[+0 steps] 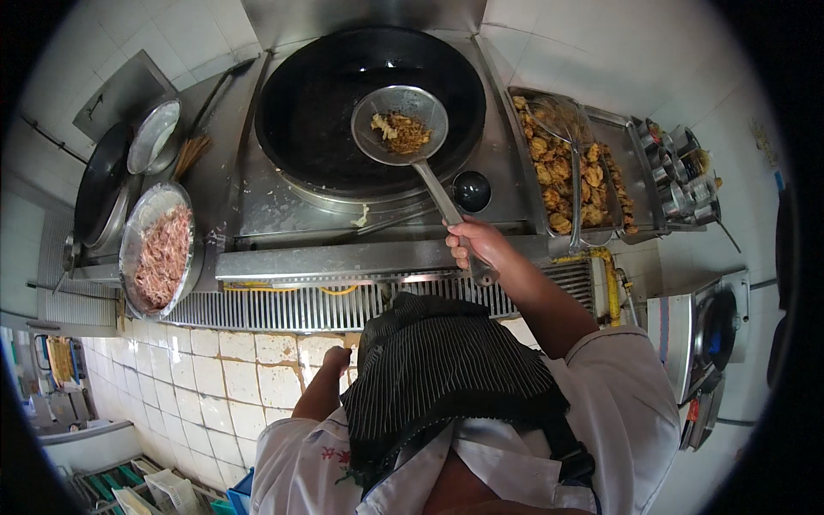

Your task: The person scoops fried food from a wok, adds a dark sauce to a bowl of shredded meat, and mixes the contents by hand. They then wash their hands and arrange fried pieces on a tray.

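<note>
My right hand is closed round the long metal handle of a fine-mesh strainer. The strainer's round bowl is held over a large black wok on the steel range. Golden-brown fried crumbs lie in the mesh, with a paler clump at their left. A dark-bowled ladle rests beside the wok's right front, close to the strainer handle. My left hand hangs low at my left side, in front of the range and away from the cookware. Its fingers are too small and shaded to make out.
Right of the wok, a steel tray holds browned fried pieces and a wire skimmer. Several metal seasoning cups stand beyond it. On the left are a bowl of raw shredded meat, another metal bowl and a second wok.
</note>
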